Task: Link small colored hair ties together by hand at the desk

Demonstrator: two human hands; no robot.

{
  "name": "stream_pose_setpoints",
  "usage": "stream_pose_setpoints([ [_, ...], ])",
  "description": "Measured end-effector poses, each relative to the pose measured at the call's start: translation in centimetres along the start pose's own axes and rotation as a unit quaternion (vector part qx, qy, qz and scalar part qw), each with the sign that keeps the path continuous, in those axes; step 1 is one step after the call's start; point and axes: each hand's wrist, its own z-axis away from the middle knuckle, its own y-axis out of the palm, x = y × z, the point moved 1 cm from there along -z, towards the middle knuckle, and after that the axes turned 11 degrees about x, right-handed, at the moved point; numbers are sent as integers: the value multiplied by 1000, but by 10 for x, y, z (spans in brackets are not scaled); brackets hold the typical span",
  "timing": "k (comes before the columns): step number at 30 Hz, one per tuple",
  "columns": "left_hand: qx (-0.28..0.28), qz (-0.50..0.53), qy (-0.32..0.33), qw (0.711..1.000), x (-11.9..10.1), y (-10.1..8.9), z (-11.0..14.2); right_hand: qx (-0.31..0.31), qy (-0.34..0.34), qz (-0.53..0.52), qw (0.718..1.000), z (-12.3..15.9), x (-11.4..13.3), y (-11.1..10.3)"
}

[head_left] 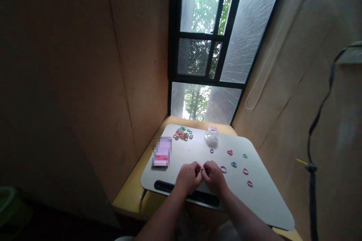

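Yellowish band (201, 169) pinched between both hands

Over the counter's (195, 147) near side; left hand (188, 176) and right hand (215, 177) meeting, each grip pinching the band. Direction, long axis: too small to tell. Counted: one jar (211, 136), one phone (161, 152), one multicoloured pile (183, 134), two purplish rings (223, 166), two pink rings (246, 173), one green ring (245, 157), one red cluster (230, 153), one blue cluster (233, 164).

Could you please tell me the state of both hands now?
Left hand: closed, pinching a small yellowish ring.
Right hand: closed, at the same ring.
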Motion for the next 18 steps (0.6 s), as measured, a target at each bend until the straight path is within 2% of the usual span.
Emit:
stream_pose_setpoints([
  [18,3,11,9,1000,-1,-2,-4,13,5,-1,1000,-4,-1,-3],
])
